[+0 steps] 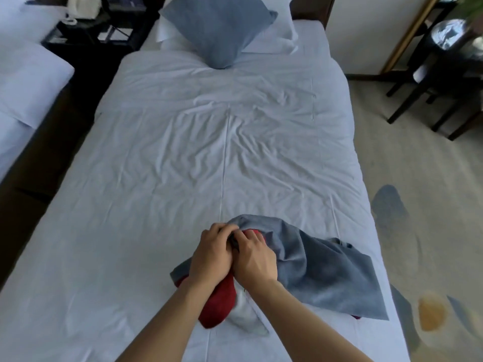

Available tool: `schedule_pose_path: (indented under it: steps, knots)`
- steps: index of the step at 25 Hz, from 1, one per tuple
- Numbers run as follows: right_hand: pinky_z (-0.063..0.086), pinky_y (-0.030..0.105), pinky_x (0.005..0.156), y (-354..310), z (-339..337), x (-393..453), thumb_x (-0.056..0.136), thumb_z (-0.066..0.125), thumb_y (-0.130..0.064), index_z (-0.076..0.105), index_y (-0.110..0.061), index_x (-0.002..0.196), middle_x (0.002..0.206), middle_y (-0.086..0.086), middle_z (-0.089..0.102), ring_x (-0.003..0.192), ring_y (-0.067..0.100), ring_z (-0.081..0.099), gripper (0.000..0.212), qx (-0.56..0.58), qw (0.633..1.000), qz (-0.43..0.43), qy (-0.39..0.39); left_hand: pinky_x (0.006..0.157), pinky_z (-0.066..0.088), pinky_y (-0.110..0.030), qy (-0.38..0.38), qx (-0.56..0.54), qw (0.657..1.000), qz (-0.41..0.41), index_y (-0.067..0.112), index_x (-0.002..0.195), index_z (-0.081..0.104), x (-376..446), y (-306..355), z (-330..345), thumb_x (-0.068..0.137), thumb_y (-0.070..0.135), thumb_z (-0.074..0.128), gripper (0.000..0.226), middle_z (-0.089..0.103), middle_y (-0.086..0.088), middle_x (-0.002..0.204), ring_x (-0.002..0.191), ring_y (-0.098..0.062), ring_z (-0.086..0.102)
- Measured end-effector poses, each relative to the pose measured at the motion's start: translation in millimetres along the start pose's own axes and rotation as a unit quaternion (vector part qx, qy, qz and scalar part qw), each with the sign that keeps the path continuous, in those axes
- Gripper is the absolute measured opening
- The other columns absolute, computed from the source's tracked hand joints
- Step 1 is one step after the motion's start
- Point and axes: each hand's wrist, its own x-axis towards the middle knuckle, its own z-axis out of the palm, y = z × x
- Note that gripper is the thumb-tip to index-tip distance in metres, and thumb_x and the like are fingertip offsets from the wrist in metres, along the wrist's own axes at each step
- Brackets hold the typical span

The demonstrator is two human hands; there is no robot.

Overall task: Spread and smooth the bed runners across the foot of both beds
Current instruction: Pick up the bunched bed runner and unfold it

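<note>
A bunched bed runner (321,273), grey-blue on one side and red on the other, lies crumpled on the white duvet (209,152) near the foot of the bed in front of me. My left hand (211,254) and my right hand (254,259) sit side by side on the heap's left end, fingers curled into its folds. Both grip the runner where the red lining (217,307) shows. The loose grey part trails toward the bed's right edge. A second bed (23,82) with white linen shows at the far left.
A grey-blue cushion (219,27) leans on white pillows at the headboard. A dark nightstand (99,30) stands between the beds. Dark chairs and a round table (449,64) occupy the right back corner. Patterned carpet (418,205) runs along the bed's right side.
</note>
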Motion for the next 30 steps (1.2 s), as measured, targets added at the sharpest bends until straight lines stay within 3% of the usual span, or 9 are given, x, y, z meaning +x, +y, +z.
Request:
schedule_pose_path:
  steps: [5, 9, 13, 17, 19, 22, 25, 30]
  knots:
    - [0.041, 0.036, 0.102, 59.7, 71.2, -3.3, 0.096, 0.049, -0.031, 0.056, -0.028, 0.128, 0.120, 0.000, 0.056, 0.121, 0.024, 0.049, 0.033, -0.081, 0.996, 0.032, -0.029, 0.086, 0.052, -0.040, -0.030, 0.108, 0.993, 0.026, 0.023, 0.129, 0.061, 0.4, -39.6, 79.1, 0.093, 0.018, 0.057, 0.036, 0.059, -0.003, 0.125, 0.108, -0.027, 0.054]
    - [0.038, 0.035, 0.104, 70.6, 79.8, -14.1, 0.098, 0.046, -0.035, 0.056, -0.029, 0.128, 0.123, -0.001, 0.055, 0.122, 0.023, 0.049, 0.032, -0.079, 0.995, 0.045, -0.038, 0.084, 0.052, -0.041, -0.045, 0.166, 0.984, 0.038, 0.026, 0.128, 0.061, -5.7, -42.4, 93.5, 0.092, 0.021, 0.059, 0.036, 0.060, -0.006, 0.125, 0.106, -0.029, 0.056]
    - [0.039, 0.034, 0.102, 51.4, 20.5, -22.1, 0.096, 0.047, -0.041, 0.057, -0.030, 0.126, 0.128, -0.001, 0.055, 0.120, 0.022, 0.050, 0.033, -0.068, 0.995, 0.072, -0.003, 0.099, 0.046, -0.039, -0.077, 0.204, 0.974, 0.054, 0.033, 0.142, 0.046, -0.1, -2.4, 49.5, 0.097, 0.030, 0.049, 0.045, 0.045, -0.002, 0.145, 0.127, -0.026, 0.046]
    - [0.041, 0.032, 0.098, 39.7, -73.6, -46.6, 0.092, 0.048, -0.035, 0.053, -0.026, 0.128, 0.123, -0.002, 0.056, 0.116, 0.021, 0.052, 0.037, -0.072, 0.988, 0.106, 0.083, 0.110, 0.037, -0.034, -0.109, 0.203, 0.962, 0.147, 0.037, 0.144, 0.040, -0.6, 86.7, 10.0, 0.096, 0.041, 0.049, 0.049, 0.035, 0.005, 0.154, 0.139, -0.019, 0.035]
    - [0.041, 0.033, 0.099, 49.6, -122.3, -78.7, 0.092, 0.050, -0.034, 0.051, -0.023, 0.130, 0.126, 0.000, 0.057, 0.118, 0.022, 0.052, 0.040, -0.070, 0.976, 0.157, 0.133, 0.111, 0.036, -0.033, -0.134, 0.200, 0.947, 0.213, 0.034, 0.149, 0.035, -10.4, 141.7, 4.4, 0.098, 0.037, 0.046, 0.052, 0.032, 0.003, 0.157, 0.142, -0.019, 0.031]
    - [0.040, 0.034, 0.097, 83.8, -176.0, -149.1, 0.092, 0.047, -0.037, 0.053, -0.024, 0.129, 0.128, -0.001, 0.057, 0.118, 0.022, 0.052, 0.039, -0.072, 0.945, 0.260, 0.186, 0.113, 0.033, -0.035, -0.145, 0.196, 0.924, 0.295, 0.028, 0.154, 0.026, -36.7, 214.6, 15.7, 0.100, 0.038, 0.045, 0.058, 0.025, -0.003, 0.161, 0.146, -0.022, 0.026]
    - [0.041, 0.037, 0.094, 127.1, -208.5, -263.7, 0.091, 0.048, -0.039, 0.053, -0.024, 0.127, 0.126, 0.001, 0.057, 0.117, 0.026, 0.051, 0.039, -0.065, 0.890, 0.387, 0.233, 0.116, 0.028, -0.037, -0.193, 0.208, 0.882, 0.377, 0.028, 0.154, 0.027, -94.2, 283.9, 49.6, 0.099, 0.042, 0.045, 0.059, 0.021, -0.003, 0.163, 0.148, -0.023, 0.020]
    - [0.038, 0.038, 0.106, 166.8, -196.4, -502.7, 0.093, 0.048, -0.048, 0.037, -0.023, 0.145, 0.141, 0.002, 0.046, 0.129, 0.024, 0.044, 0.059, -0.013, 0.751, 0.597, 0.283, 0.116, 0.026, -0.037, -0.312, 0.214, 0.773, 0.510, 0.034, 0.154, 0.024, -247.5, 346.6, 127.9, 0.097, 0.053, 0.044, 0.063, 0.015, 0.001, 0.164, 0.150, -0.019, 0.015]
